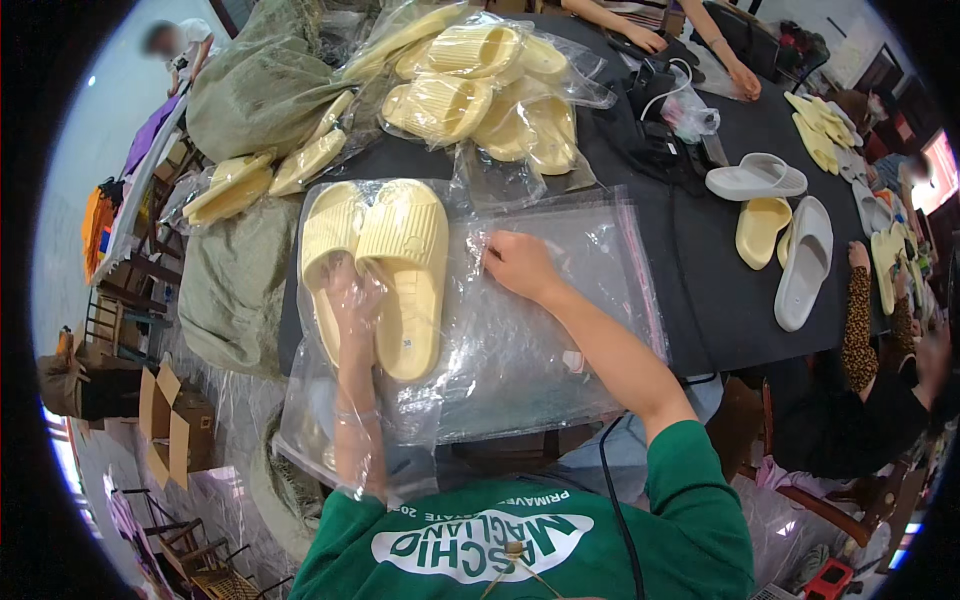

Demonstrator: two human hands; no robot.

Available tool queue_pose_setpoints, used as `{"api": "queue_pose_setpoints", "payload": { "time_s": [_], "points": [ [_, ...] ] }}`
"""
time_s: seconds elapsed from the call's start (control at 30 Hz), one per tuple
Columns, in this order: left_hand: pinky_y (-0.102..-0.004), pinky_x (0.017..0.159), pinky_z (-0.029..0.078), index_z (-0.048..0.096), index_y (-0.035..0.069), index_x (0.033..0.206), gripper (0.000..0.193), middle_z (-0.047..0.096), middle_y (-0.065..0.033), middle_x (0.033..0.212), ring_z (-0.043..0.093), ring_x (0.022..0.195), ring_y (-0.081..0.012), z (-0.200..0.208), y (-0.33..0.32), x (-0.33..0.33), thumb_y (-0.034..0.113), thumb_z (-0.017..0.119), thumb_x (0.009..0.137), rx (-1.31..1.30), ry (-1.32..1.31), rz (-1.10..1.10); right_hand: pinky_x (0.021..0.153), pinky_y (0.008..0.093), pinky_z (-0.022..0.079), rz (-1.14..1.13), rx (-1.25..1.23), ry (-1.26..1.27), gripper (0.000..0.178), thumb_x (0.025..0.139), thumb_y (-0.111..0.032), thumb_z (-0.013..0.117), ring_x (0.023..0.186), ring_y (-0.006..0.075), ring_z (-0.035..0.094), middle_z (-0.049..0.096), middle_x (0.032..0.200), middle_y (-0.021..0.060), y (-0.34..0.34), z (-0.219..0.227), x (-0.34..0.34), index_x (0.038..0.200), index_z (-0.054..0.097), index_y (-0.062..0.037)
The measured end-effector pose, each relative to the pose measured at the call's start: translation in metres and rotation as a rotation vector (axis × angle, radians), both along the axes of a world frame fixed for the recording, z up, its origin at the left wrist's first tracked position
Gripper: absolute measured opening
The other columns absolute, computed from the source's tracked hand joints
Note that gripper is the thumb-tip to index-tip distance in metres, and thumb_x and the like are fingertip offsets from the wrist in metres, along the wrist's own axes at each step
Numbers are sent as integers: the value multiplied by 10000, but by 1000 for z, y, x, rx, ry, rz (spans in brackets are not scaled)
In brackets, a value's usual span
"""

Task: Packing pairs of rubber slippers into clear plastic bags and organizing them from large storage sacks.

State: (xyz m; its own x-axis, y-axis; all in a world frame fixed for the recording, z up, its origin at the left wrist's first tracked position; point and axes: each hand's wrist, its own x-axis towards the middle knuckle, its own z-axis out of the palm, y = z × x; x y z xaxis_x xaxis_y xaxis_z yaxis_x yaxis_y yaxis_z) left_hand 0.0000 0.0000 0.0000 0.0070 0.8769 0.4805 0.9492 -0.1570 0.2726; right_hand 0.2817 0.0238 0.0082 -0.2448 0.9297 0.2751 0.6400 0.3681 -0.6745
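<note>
From where I'm standing, the trouble spot is the left hand (354,300): it sits beneath the film of a clear bag (312,432), its fingers reaching into the foot opening of the left-side slipper (330,220). Whether they clamp anything there I can't tell through the shine. The pair lies side by side in that bag, straps away from the person, heels nearer, on the left part of the tabletop (725,320); the other slipper (405,300) touches its mate. Pull that hand out fast and the film draped along the forearm could cling, dragging the slipper back or skewing the pair. A snagged fingertip might also split thin plastic. The right hand (520,265) has its fingertips bunched together over the flat plastic sheets (520,350) just beside the pair, and I can't make out whether a fold is caught between them. If it is, a tug might bring several sheets along, since slick layers tend to stick together. The heap of bagged slippers (440,105) lies close beyond the pair's toes, so a careless push forward could jam them into it.
</note>
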Motion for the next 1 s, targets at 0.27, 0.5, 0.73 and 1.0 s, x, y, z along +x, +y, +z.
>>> {"api": "queue_pose_setpoints", "payload": {
  "time_s": [0.27,0.5,0.73,1.0],
  "points": [
    [-286,820,485,498,-25,1205,336,592,-86,1093,591,955,-182,74,-22,4,119,549,906,82,-1202,-331,731,373,497,62,33,72,254,877,-301,577,842,308,641,672,932,125,-10,20,-19,994,690,-107],
    [-294,860,487,428,41,1323,431,512,-100,1256,530,1106,-190,15,8,-39,191,527,932,21,-1181,-393,701,327,492,102,31,79,224,888,-248,582,773,248,644,681,907,111,-5,14,-21,1010,687,-93],
    [-325,890,475,422,35,1328,428,492,-111,1287,511,1141,-208,21,-32,-23,196,508,941,67,-1459,-440,616,332,467,81,-87,126,191,882,-246,580,690,234,619,658,808,83,-6,21,-23,962,694,-115],
    [-360,923,462,415,29,1334,426,469,-123,1322,489,1181,-230,28,-49,8,201,487,951,53,-1796,-672,623,325,471,23,-208,106,190,884,-236,575,706,233,626,667,825,75,-12,31,-20,958,693,-107]
  ]
}}
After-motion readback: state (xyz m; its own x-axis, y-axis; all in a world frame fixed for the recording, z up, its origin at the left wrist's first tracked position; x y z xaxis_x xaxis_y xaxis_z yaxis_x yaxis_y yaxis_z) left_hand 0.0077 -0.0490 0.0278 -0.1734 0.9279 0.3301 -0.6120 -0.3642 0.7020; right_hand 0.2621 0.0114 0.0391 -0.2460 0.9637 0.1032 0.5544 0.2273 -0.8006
